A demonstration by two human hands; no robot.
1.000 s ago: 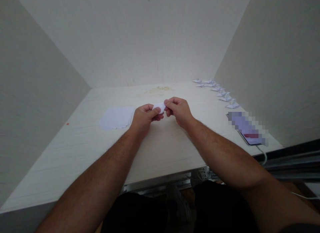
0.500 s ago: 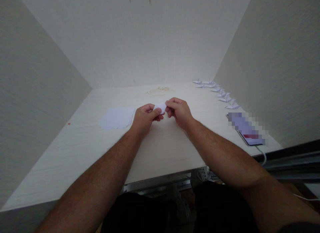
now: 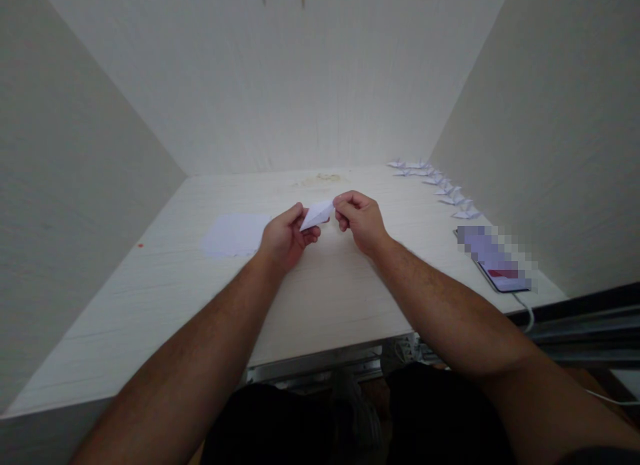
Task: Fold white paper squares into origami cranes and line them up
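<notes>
Both my hands hold one small folded piece of white paper [image 3: 316, 215] just above the middle of the white table [image 3: 325, 298]. My left hand [image 3: 285, 237] grips its lower left end between thumb and curled fingers. My right hand [image 3: 361, 220] pinches its upper right tip with fingers closed. The paper now shows as a narrow pointed shape slanting up to the right.
A stack of flat white sheets [image 3: 234, 234] lies left of my hands. Several finished folded paper figures [image 3: 440, 185] line the right wall. A phone [image 3: 497, 260] with a white cable lies at the right front edge. White walls enclose the table on three sides.
The folded paper has opened out from a small rounded bit between my fingertips into a longer pointed shape. My left thumb has lifted and my hands have shifted slightly upward.
</notes>
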